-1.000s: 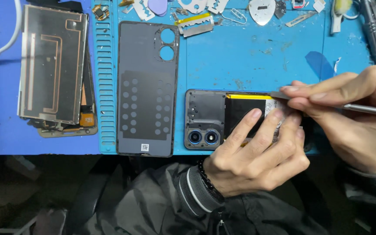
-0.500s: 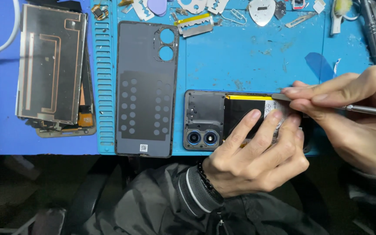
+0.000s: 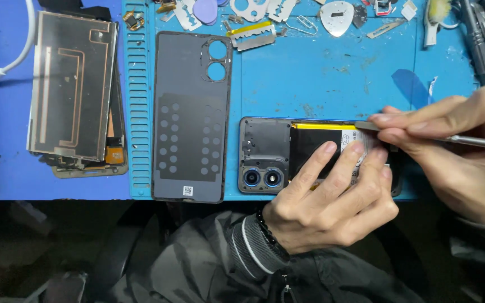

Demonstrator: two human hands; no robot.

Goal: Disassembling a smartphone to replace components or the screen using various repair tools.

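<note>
The right hand pinches a thin metal tool between thumb and forefinger, the grip pressed together on its shaft, with the flat tip laid at the upper edge of the battery inside the opened phone. The left hand lies spread over the battery, its fingertips flat on the dark face and pinching nothing, bracing the phone against the blue mat.

Set against the two views from a moment earlier, almost nothing has shifted: both hands keep the same posture, the tool tip sits at the same edge, and the battery shows no visible lift from its bay. By that measure the prying looks slow and careful rather than advancing; the battery seems to be held fast, though its seat under the fingers is hidden.

Just left of the phone lies the removed back cover, inner face up, untouched. Further left a detached screen panel rests on other parts. Razor blades, a pick and small tools crowd the far edge of the table.
</note>
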